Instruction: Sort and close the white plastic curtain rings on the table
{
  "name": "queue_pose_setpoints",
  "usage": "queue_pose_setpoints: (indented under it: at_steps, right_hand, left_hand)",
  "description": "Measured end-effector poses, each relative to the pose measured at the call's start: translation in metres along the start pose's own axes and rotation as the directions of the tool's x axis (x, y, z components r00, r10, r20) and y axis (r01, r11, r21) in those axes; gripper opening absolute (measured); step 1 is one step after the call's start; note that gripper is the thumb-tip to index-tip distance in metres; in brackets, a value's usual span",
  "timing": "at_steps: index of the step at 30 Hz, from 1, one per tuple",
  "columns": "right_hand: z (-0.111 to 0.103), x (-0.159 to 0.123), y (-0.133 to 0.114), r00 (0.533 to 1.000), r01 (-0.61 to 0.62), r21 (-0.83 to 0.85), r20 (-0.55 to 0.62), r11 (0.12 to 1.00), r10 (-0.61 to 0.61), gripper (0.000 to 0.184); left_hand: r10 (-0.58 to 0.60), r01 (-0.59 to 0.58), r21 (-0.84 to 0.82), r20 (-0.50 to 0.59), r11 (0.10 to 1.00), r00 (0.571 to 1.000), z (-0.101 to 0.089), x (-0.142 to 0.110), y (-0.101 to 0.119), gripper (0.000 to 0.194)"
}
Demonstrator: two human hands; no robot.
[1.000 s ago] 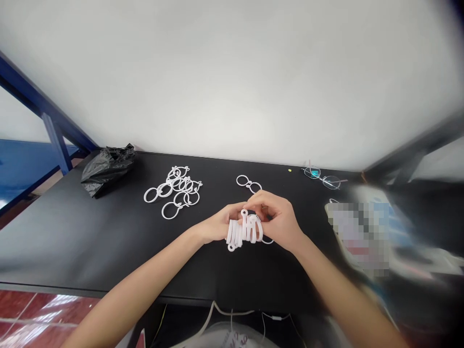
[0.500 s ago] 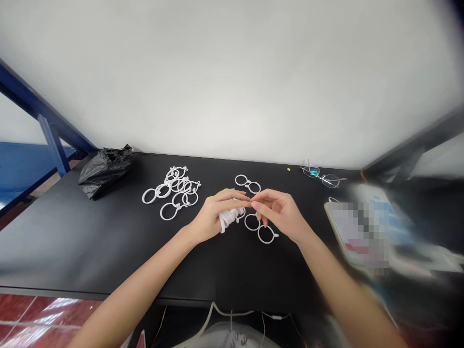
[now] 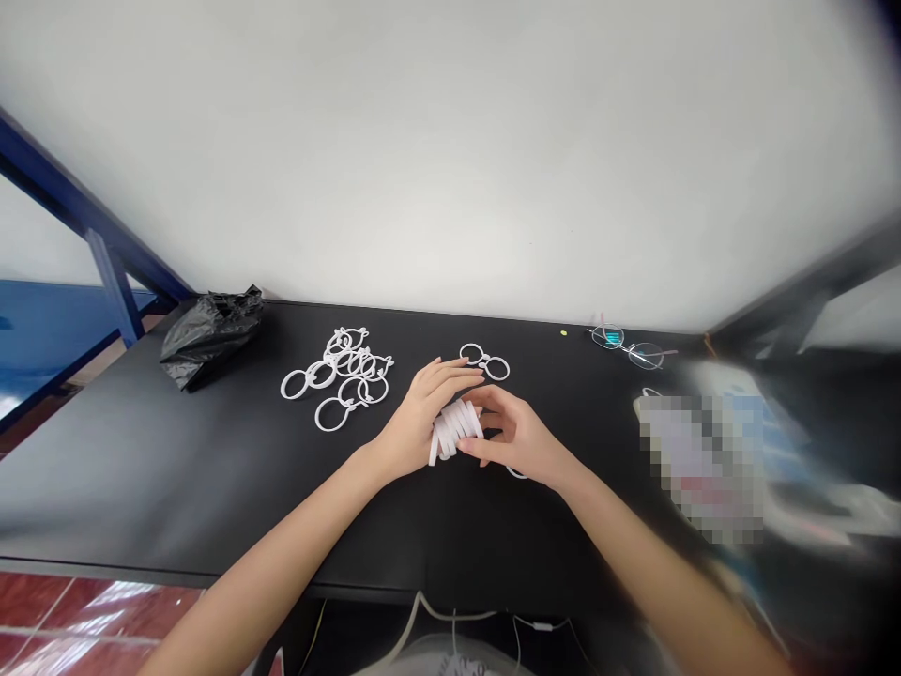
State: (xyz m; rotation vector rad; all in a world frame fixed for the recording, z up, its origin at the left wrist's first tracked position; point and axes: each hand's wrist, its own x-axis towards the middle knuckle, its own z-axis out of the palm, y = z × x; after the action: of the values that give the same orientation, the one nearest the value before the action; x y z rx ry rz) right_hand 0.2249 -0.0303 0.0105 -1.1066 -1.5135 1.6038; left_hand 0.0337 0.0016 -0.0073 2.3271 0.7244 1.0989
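A stack of white plastic rings (image 3: 454,429) lies on its side between my two hands, just above the black table. My left hand (image 3: 420,413) is curved round its left end, with the fingers reaching over the top. Against the right end, my right hand (image 3: 512,434) has its thumb and fingers closed on the rings. Behind the hands lies a pair of joined white rings (image 3: 484,361). Part of another white ring (image 3: 517,472) shows below my right hand, the rest hidden. To the left is a loose heap of white rings (image 3: 344,371), several with small knobs.
A crumpled black plastic bag (image 3: 211,333) sits at the back left of the black table (image 3: 211,488). Eyeglasses (image 3: 626,347) lie at the back right, near a blurred phone-like object (image 3: 694,469). Cables (image 3: 450,615) hang below the front edge.
My right hand has moved down and left from my left fingertips onto the right end of the ring stack. The stack shows more fully. The view has shifted slightly.
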Motion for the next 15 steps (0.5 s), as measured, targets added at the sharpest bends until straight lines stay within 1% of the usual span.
queue_pose_setpoints:
  at_steps: [3,6,8,10,11,13,15]
  right_hand:
    - [-0.004,0.001,0.002,1.000,0.019,0.024,0.015,1.000,-0.019,0.050]
    - [-0.008,0.001,0.001,0.998,0.054,-0.024,0.014,0.998,-0.054,0.056]
    - [-0.008,0.001,0.001,0.993,0.114,-0.088,0.014,0.990,-0.113,0.058]
    - [-0.006,0.001,0.001,0.975,0.213,-0.124,-0.031,0.969,-0.218,0.051]
    - [-0.004,0.001,0.002,0.956,0.274,-0.133,-0.070,0.953,-0.284,0.044]
    - [0.001,0.000,0.003,0.894,0.396,-0.161,-0.156,0.904,-0.419,0.033]
    - [0.007,-0.002,0.005,0.843,0.476,-0.200,-0.174,0.856,-0.509,0.030]
  left_hand:
    - [-0.049,0.043,-0.144,-0.033,0.989,0.998,-0.003,0.002,0.003,0.050]
    - [-0.099,0.088,-0.265,-0.027,0.960,0.995,-0.005,0.004,0.005,0.047]
    - [-0.116,0.111,-0.328,0.004,0.938,0.993,-0.005,0.004,0.005,0.048]
    - [-0.134,0.140,-0.421,0.043,0.896,0.990,-0.004,0.004,0.005,0.054]
    - [-0.160,0.171,-0.480,0.064,0.861,0.985,-0.003,0.005,0.005,0.056]
    - [-0.253,0.270,-0.598,0.114,0.755,0.961,-0.001,0.006,0.006,0.052]
    - [-0.368,0.394,-0.694,0.196,0.603,0.909,0.003,0.007,0.007,0.043]
